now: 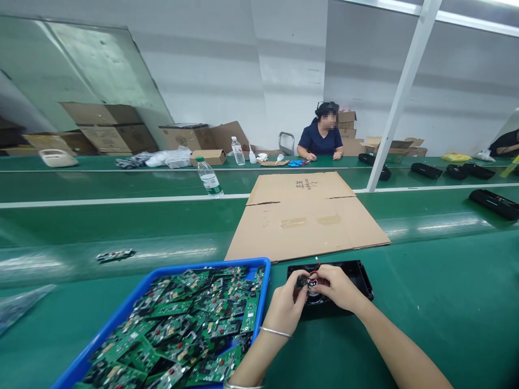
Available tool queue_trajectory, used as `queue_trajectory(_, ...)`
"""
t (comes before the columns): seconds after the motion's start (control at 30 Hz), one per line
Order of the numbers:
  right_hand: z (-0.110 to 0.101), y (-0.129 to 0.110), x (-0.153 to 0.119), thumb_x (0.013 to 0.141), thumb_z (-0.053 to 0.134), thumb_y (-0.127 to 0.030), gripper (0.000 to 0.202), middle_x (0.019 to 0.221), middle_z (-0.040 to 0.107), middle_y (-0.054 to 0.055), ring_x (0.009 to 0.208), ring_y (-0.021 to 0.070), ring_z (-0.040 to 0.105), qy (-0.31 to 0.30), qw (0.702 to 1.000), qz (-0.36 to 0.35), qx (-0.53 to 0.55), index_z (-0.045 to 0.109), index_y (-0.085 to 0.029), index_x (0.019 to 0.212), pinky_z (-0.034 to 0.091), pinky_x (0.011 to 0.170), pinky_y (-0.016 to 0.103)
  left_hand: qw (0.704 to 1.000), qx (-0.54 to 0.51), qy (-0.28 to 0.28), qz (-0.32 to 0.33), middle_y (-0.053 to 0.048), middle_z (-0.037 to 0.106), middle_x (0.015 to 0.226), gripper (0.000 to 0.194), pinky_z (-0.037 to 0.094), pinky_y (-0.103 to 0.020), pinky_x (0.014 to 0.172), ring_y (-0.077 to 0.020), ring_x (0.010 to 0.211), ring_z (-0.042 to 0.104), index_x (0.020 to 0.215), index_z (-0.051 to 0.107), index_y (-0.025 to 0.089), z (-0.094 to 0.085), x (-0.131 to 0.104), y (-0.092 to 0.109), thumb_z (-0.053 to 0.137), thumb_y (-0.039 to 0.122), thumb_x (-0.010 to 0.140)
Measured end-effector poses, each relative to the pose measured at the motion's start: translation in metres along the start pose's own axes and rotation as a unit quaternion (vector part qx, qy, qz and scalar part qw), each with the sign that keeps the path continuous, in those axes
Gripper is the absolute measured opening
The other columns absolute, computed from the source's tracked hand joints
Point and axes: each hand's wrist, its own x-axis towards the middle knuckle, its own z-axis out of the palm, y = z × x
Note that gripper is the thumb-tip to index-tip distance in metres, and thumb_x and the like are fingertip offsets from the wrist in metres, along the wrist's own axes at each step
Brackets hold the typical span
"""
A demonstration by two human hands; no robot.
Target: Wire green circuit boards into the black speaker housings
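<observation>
Both my hands are closed in a pinch over a black plastic housing (362,278), an open elongated shell lying on the green bench. Between the fingers of my left hand (284,305) is a small dark part, mostly covered, whose kind I cannot make out. My right hand (338,286) pinches at thin red wires (313,274) close beside it. A small white plug (317,260) sticks up behind the fingers. Under the fingertips, a round speaker-like part (314,296) shows inside the housing. Left of my hands stands a blue tray (264,270) heaped with green circuit boards (170,309).
A flattened cardboard sheet (308,232) lies just beyond the housing. One board (115,255) rests on the belt at left. A water bottle (210,178) and a white post (401,102) stand farther back. Black units (494,204) lie at right. Across sits a person (321,141).
</observation>
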Motion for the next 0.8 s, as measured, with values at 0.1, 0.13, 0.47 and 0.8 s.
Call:
queue_trajectory(0.1,0.0,0.01,0.001,0.071,0.066,-0.024,0.027,0.108,0.047,0.006,0.063,0.0083,0.049,0.018,0.999,0.036,0.003,0.06,-0.018,0.098,0.045,0.064,0.024,0.997,-0.05,0.015,-0.06,0.0,0.064,0.06,0.024,0.052,-0.03,0.054,-0.0199,0.055,0.065,0.092,0.051,0.021,0.001,0.0,-0.001,0.047,0.032,0.071)
queue_trajectory(0.13,0.0,0.014,0.001,0.072,0.065,-0.028,0.035,0.119,0.043,0.009,0.069,0.0101,0.052,0.024,0.999,0.049,0.002,0.058,-0.018,0.106,0.046,0.069,0.027,0.994,-0.072,0.021,-0.079,0.0,0.064,0.059,0.024,0.053,-0.031,0.054,-0.021,0.057,0.066,0.091,0.05,0.021,0.001,0.0,-0.001,0.049,0.033,0.07)
queue_trajectory(0.47,-0.003,0.027,0.007,0.074,0.051,-0.022,0.022,0.097,0.064,0.008,0.082,0.0181,0.06,0.113,0.986,0.069,0.097,0.065,-0.015,0.09,0.046,0.08,0.033,0.984,-0.109,0.072,-0.119,0.001,0.064,0.058,0.025,0.056,-0.034,0.055,-0.0217,0.057,0.067,0.079,0.043,0.022,0.004,-0.002,0.007,0.058,0.036,0.064)
queue_trajectory(0.8,-0.021,0.013,-0.003,0.075,0.055,-0.017,0.007,0.072,0.064,0.002,0.067,0.0135,0.058,0.077,0.996,0.039,0.037,0.062,-0.016,0.076,0.045,0.064,0.024,0.991,-0.02,0.101,-0.089,0.004,0.06,0.056,0.024,0.047,-0.027,0.048,-0.0186,0.053,0.062,0.08,0.044,0.023,0.007,-0.001,0.0,0.056,0.038,0.066)
